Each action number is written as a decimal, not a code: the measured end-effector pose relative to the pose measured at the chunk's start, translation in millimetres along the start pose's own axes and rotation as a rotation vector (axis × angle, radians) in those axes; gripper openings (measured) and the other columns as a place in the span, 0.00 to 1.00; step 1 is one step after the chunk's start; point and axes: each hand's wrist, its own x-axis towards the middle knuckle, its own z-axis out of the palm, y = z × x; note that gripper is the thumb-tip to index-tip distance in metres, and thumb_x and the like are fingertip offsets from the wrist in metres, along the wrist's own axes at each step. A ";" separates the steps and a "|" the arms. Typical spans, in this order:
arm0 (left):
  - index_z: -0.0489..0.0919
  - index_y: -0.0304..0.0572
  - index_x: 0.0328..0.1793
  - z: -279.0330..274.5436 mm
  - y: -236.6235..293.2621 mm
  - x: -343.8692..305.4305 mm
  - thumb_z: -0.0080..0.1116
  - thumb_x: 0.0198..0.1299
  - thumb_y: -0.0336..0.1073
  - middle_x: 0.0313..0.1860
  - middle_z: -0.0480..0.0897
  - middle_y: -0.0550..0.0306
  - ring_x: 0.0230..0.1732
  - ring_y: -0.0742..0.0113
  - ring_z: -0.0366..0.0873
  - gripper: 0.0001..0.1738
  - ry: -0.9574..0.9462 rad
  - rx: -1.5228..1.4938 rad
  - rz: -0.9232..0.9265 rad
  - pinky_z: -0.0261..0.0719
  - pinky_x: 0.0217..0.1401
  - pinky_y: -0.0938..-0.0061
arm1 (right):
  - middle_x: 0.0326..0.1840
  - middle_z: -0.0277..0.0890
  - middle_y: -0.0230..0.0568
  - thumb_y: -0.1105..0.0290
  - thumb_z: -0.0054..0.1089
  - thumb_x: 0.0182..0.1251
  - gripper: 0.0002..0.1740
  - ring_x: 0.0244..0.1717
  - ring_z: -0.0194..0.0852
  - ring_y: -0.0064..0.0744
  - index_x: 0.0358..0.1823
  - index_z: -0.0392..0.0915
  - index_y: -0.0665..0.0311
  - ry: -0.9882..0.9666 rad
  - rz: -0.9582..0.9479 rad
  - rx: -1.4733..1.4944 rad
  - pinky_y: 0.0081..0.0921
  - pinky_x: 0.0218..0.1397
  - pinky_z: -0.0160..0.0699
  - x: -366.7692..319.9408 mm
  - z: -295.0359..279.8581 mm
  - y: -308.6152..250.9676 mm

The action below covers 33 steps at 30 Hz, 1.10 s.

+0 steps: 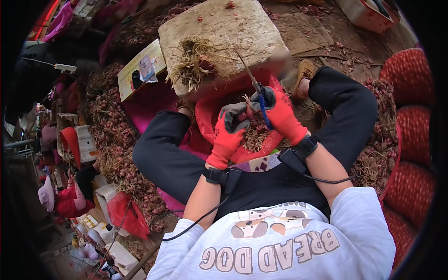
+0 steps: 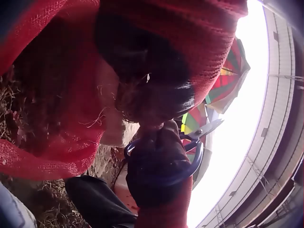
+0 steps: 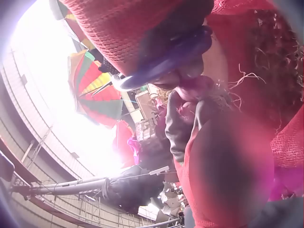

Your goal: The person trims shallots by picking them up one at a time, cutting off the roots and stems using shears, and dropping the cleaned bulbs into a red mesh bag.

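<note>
My left hand (image 1: 229,130), in a red glove with a grey palm, grips small red shallots (image 1: 241,116). Close beside it, my right hand (image 1: 280,114), gloved alike, holds scissors (image 1: 263,109) by their blue handles, blades pointing up and away. Between the two hands a pink shallot (image 3: 194,88) with thin pale roots shows in the right wrist view. The fingertips of both hands meet around it. Below the hands a red mesh bag (image 1: 204,116) lies spread between the legs, with dry trimmings (image 1: 254,137) in it.
A worn pale block (image 1: 224,28) stands in front, bearing a heap of dried stalks (image 1: 193,58). Piles of shallots (image 1: 112,130) lie at the left. Filled red mesh sacks (image 1: 413,140) line the right. A yellow box (image 1: 140,70) sits beside the block.
</note>
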 end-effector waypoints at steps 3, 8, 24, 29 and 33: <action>0.73 0.39 0.58 -1.7 -1.5 -0.8 0.57 0.50 0.17 0.51 0.74 0.59 0.52 0.72 0.73 0.27 -0.016 0.067 0.047 0.71 0.57 0.77 | 0.31 0.78 0.33 0.74 0.61 0.57 0.12 0.33 0.76 0.24 0.43 0.74 0.66 -0.016 0.071 -0.012 0.20 0.39 0.76 -0.9 -4.0 -1.6; 0.71 0.34 0.57 0.0 -9.9 -1.4 0.56 0.52 0.17 0.54 0.74 0.56 0.55 0.68 0.74 0.24 0.054 0.026 0.088 0.74 0.57 0.75 | 0.26 0.77 0.36 0.75 0.60 0.57 0.08 0.26 0.76 0.27 0.37 0.75 0.69 -0.042 0.374 0.397 0.23 0.30 0.77 -11.1 -8.4 24.8; 0.65 0.37 0.67 -21.6 -27.6 10.3 0.48 0.63 0.22 0.57 0.73 0.61 0.55 0.75 0.72 0.25 0.015 -0.803 -0.141 0.70 0.58 0.81 | 0.40 0.79 0.32 0.76 0.62 0.59 0.14 0.39 0.75 0.20 0.47 0.74 0.66 0.024 0.106 0.207 0.19 0.44 0.74 -8.1 1.0 -6.6; 0.66 0.37 0.66 -3.3 -6.7 8.4 0.56 0.58 0.21 0.59 0.72 0.59 0.57 0.72 0.72 0.28 0.130 -0.467 -0.225 0.70 0.61 0.79 | 0.42 0.79 0.34 0.72 0.64 0.60 0.18 0.43 0.75 0.19 0.50 0.74 0.67 -0.024 -0.045 0.119 0.21 0.47 0.74 -11.5 12.7 -8.5; 0.67 0.36 0.65 -4.9 -18.4 4.5 0.63 0.53 0.23 0.59 0.73 0.55 0.60 0.68 0.71 0.31 0.074 0.083 0.029 0.68 0.65 0.72 | 0.43 0.80 0.34 0.69 0.66 0.60 0.19 0.39 0.75 0.18 0.50 0.73 0.69 -0.010 0.014 -0.136 0.21 0.44 0.76 -11.9 12.2 -8.5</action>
